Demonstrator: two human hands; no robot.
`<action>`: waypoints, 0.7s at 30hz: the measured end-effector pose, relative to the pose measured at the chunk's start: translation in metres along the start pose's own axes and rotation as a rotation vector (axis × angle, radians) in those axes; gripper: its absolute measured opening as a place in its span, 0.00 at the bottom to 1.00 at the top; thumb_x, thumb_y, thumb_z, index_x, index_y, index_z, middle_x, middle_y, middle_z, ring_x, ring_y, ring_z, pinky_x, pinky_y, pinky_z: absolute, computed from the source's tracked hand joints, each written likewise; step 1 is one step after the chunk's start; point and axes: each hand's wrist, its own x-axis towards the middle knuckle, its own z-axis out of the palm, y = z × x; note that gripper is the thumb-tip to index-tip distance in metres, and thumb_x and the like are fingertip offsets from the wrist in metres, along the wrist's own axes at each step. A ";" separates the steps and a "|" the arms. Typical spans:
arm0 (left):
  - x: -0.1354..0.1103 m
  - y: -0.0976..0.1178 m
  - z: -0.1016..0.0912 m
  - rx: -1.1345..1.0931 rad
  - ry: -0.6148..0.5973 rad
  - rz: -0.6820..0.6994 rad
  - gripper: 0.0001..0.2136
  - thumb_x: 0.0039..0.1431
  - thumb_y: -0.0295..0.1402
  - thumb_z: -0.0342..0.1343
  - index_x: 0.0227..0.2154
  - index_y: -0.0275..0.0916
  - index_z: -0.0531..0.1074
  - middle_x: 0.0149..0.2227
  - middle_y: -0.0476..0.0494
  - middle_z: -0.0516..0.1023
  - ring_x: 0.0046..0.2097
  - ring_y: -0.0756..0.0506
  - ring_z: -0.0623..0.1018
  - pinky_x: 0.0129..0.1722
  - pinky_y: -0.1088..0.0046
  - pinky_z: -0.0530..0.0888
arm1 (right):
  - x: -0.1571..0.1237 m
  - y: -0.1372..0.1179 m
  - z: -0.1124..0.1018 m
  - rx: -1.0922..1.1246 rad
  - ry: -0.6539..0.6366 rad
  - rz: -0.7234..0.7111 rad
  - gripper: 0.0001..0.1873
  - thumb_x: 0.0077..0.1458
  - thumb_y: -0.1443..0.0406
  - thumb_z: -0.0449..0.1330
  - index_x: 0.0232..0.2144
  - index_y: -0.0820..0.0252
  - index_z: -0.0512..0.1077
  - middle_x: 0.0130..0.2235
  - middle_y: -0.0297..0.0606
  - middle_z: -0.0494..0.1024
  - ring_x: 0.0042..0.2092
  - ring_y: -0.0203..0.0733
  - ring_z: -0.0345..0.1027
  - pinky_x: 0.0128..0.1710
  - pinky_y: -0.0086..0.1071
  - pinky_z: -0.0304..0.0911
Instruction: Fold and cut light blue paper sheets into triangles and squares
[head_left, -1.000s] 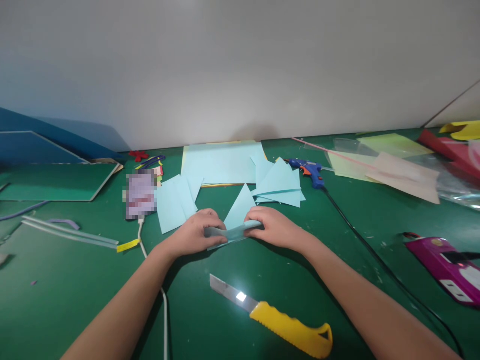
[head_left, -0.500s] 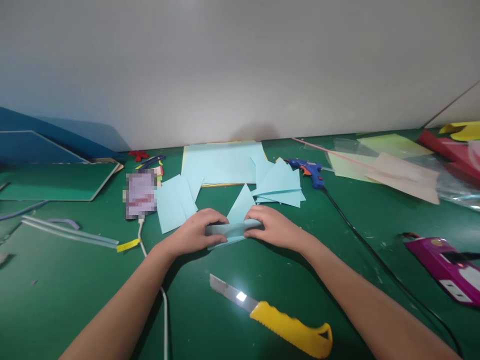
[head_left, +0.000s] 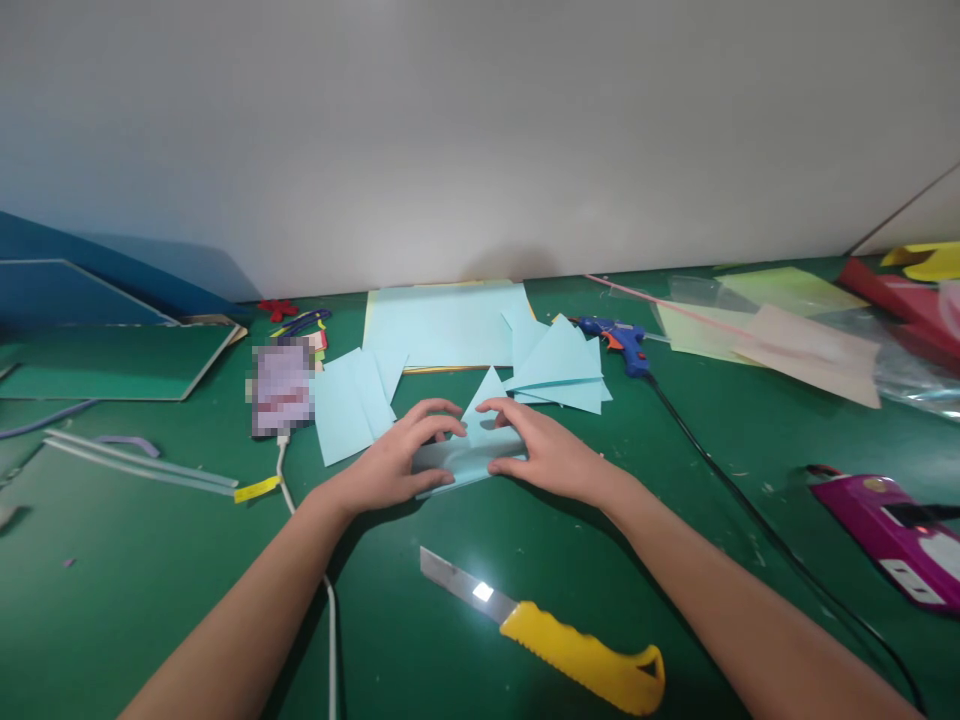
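Observation:
A light-blue sheet of paper lies on the green table in front of me. A fold runs across it, and its pointed far end reaches away from me. My left hand is at the sheet's left side, thumb along the near edge and fingers spread above the paper. On the right side, my right hand has its thumb on the paper, with the fingers lifted and curved over it. Both hands are open. Nearer to me lies a utility knife with a yellow handle, its blade pointing left.
Cut blue papers lie left and right, before a larger blue sheet stack. A blue glue gun trails a black cord. A purple power strip sits right; a white cable runs left.
The fingers of both hands have lifted off the folded edge and spread apart. The fold has opened flatter, showing more of the sheet. The knife has not moved.

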 end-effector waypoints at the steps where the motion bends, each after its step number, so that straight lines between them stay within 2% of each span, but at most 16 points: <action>1: 0.000 0.001 -0.001 0.011 -0.018 0.006 0.14 0.58 0.27 0.55 0.47 0.45 0.66 0.57 0.40 0.58 0.55 0.41 0.66 0.51 0.59 0.70 | 0.000 0.001 0.001 0.001 0.008 -0.011 0.31 0.49 0.69 0.63 0.54 0.52 0.58 0.55 0.42 0.66 0.54 0.47 0.63 0.50 0.41 0.61; 3: 0.001 0.003 -0.002 0.027 -0.056 0.021 0.10 0.60 0.27 0.54 0.43 0.44 0.72 0.59 0.42 0.57 0.55 0.41 0.67 0.50 0.60 0.70 | -0.001 0.003 0.001 -0.006 0.029 -0.035 0.34 0.48 0.68 0.63 0.56 0.51 0.56 0.56 0.43 0.65 0.54 0.47 0.63 0.51 0.42 0.61; 6: 0.003 0.003 -0.002 0.061 -0.094 0.048 0.11 0.60 0.27 0.53 0.42 0.44 0.76 0.60 0.41 0.57 0.56 0.40 0.66 0.49 0.61 0.71 | -0.001 0.003 0.002 -0.030 0.059 -0.047 0.36 0.47 0.69 0.64 0.57 0.52 0.55 0.54 0.43 0.65 0.54 0.47 0.62 0.53 0.43 0.60; 11: 0.003 -0.001 -0.002 0.199 -0.104 0.034 0.10 0.59 0.29 0.56 0.42 0.45 0.77 0.55 0.40 0.68 0.54 0.39 0.68 0.53 0.56 0.66 | -0.001 0.002 0.001 -0.048 0.083 -0.048 0.39 0.46 0.68 0.64 0.58 0.49 0.53 0.51 0.41 0.65 0.53 0.48 0.62 0.53 0.46 0.59; 15: 0.003 -0.002 -0.002 0.236 -0.115 0.020 0.10 0.60 0.31 0.56 0.42 0.45 0.77 0.54 0.40 0.71 0.53 0.40 0.69 0.51 0.56 0.67 | -0.002 0.003 0.001 -0.024 0.062 -0.032 0.40 0.47 0.68 0.63 0.60 0.49 0.51 0.52 0.42 0.65 0.54 0.48 0.61 0.54 0.46 0.58; 21: 0.002 -0.001 -0.002 0.231 -0.118 0.009 0.10 0.60 0.31 0.56 0.42 0.44 0.78 0.55 0.40 0.71 0.54 0.39 0.68 0.52 0.56 0.66 | -0.004 0.005 -0.002 0.019 0.031 -0.016 0.34 0.52 0.70 0.57 0.59 0.53 0.52 0.51 0.43 0.65 0.52 0.46 0.63 0.51 0.44 0.60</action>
